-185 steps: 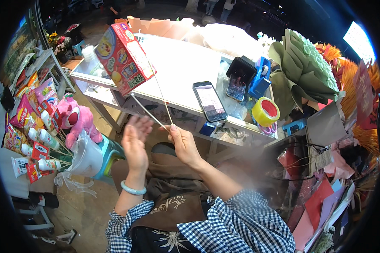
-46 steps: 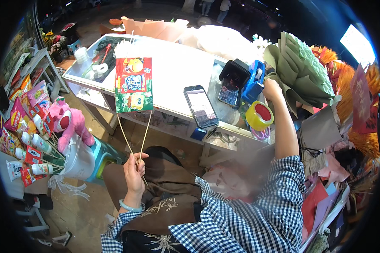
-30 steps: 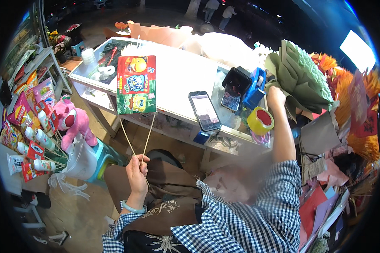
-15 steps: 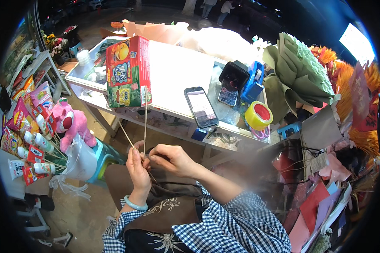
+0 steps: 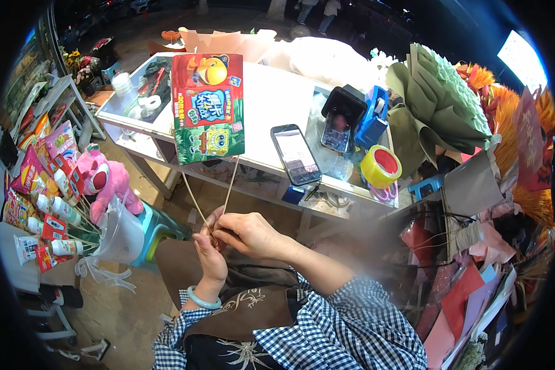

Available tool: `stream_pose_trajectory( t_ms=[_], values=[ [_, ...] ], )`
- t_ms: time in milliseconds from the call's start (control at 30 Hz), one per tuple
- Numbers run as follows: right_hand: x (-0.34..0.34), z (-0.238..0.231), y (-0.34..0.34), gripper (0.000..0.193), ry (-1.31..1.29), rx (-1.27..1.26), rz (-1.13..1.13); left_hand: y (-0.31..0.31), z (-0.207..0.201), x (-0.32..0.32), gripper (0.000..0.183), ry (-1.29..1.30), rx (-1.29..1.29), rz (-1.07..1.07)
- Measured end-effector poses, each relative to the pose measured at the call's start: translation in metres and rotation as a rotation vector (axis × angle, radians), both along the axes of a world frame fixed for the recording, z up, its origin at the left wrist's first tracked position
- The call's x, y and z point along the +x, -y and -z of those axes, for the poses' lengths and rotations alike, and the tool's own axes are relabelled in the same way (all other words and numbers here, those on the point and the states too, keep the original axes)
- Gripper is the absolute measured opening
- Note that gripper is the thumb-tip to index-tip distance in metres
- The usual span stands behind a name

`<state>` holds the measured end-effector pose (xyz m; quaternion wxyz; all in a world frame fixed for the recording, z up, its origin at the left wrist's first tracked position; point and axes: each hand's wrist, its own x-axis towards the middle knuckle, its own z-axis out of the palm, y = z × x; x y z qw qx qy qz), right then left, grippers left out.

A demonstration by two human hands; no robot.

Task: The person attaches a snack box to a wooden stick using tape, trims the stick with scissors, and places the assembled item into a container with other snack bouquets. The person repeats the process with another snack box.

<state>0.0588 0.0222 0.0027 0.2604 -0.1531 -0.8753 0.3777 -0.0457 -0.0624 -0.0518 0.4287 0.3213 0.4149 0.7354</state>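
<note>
In the head view, the right hand (image 5: 253,234) has come back from beside the blue dispenser (image 5: 372,120), so both hands now meet where the sticks (image 5: 195,200) converge. The left hand (image 5: 211,258) pinches them (whether the right's bunched fingers grip anything, I cannot tell); the red-and-green box (image 5: 208,108) sits atop them, before the white table (image 5: 277,92).
</note>
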Motion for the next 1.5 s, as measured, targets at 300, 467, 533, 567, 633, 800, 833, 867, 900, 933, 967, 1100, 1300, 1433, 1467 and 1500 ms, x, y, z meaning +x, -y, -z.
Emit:
stream_pose_trajectory(
  t_ms=[300,467,533,567,633,800,833,867,900,933,967,1100,1300,1433,1467,1500],
  values=[
    [-0.014,0.011,0.017,0.017,-0.071,0.138,0.217,0.002,0.007,-0.002,0.085,-0.319,-0.02,-0.1],
    [-0.017,0.016,0.021,0.013,-0.135,0.348,0.351,0.003,0.004,-0.005,0.065,-0.33,-0.028,-0.187],
    [-0.018,0.017,0.02,0.012,-0.165,0.401,0.36,0.003,0.002,-0.007,0.056,-0.43,-0.048,-0.242],
    [-0.019,0.018,0.019,0.012,-0.181,0.409,0.349,0.003,0.001,-0.007,0.052,-0.41,-0.046,-0.254],
    [-0.021,0.019,0.018,0.013,-0.194,0.411,0.334,0.003,-0.001,-0.007,0.047,-0.352,-0.031,-0.284],
    [-0.026,0.017,0.018,0.023,-0.195,0.216,0.378,0.007,-0.006,-0.011,0.044,-0.315,-0.057,-0.307],
    [-0.026,0.016,0.017,0.024,-0.202,0.137,0.38,0.007,-0.007,-0.011,0.044,-0.302,-0.067,-0.317],
    [-0.025,0.014,0.016,0.026,-0.209,-0.004,0.35,0.007,-0.008,-0.012,0.044,-0.307,-0.05,-0.305],
    [-0.023,0.012,0.015,0.027,-0.212,-0.154,0.321,0.007,-0.009,-0.012,0.043,-0.312,-0.032,-0.294],
    [-0.02,0.01,0.013,0.028,-0.204,-0.326,0.283,0.006,-0.01,-0.012,0.043,-0.309,-0.012,-0.283],
    [-0.015,0.007,0.01,0.027,-0.212,-0.396,0.23,0.007,-0.01,-0.012,0.043,-0.295,-0.041,-0.288],
    [0.002,-0.008,-0.011,0.031,0.049,-0.447,-0.165,0.014,-0.013,-0.012,0.041,-0.24,-0.065,-0.227],
    [0.016,-0.026,-0.021,0.039,0.031,-0.414,-0.322,0.023,-0.021,-0.013,0.04,-0.274,-0.058,-0.142],
    [0.012,-0.025,-0.024,0.046,-0.012,-0.214,-0.37,0.03,-0.026,-0.012,0.04,-0.295,-0.093,-0.1],
    [0.011,-0.025,-0.025,0.047,-0.011,-0.195,-0.411,0.032,-0.026,-0.014,0.04,-0.311,-0.092,-0.079],
    [0.01,-0.024,-0.026,0.048,-0.008,-0.177,-0.448,0.035,-0.027,-0.015,0.04,-0.352,-0.126,-0.062]
  ],
)
